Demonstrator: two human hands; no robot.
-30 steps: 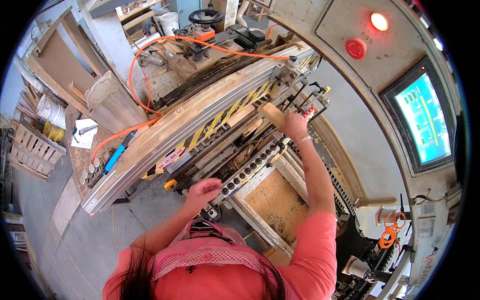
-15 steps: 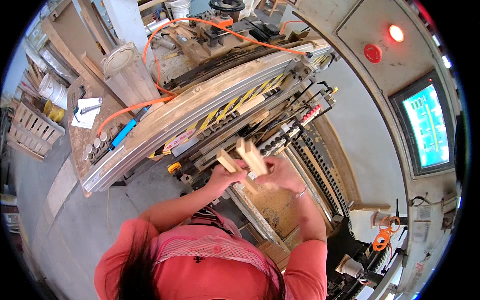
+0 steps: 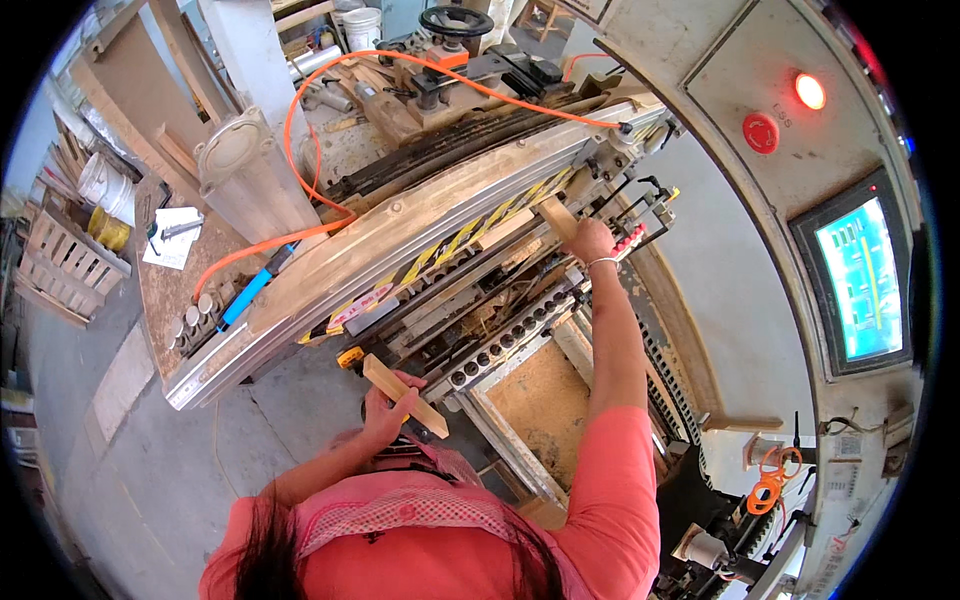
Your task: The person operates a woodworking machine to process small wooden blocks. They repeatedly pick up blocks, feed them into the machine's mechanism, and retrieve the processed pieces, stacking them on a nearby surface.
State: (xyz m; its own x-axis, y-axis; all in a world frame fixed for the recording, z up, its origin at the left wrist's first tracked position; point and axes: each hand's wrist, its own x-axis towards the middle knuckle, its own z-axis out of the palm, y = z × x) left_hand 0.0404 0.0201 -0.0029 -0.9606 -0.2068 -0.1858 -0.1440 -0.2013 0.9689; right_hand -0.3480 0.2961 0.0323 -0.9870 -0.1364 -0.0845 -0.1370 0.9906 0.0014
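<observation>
My left hand [image 3: 388, 412] is closed around a short light wooden block [image 3: 402, 393], held over the near left end of the machine. Out at arm's length, my right hand [image 3: 592, 240] grips another pale wood piece [image 3: 558, 216] at the far side of the machine bed, beside the yellow-and-black striped strip [image 3: 470, 225]. Part of that piece is hidden by my fingers, and I cannot tell whether it touches the bed. A row of black round knobs [image 3: 515, 333] runs along the rail below my right forearm.
A control panel with a lit screen [image 3: 860, 275] and a red button [image 3: 760, 132] stands at the right. An orange hose [image 3: 400, 58] loops over the long wooden-topped beam [image 3: 440, 192]. A sawdust-covered tray [image 3: 540, 400] lies in the machine. A slatted crate [image 3: 72, 262] is at far left.
Both hands were together over the machine with several wood pieces. My right hand has reached far and right with wood in it; the left has drawn back left with one block.
</observation>
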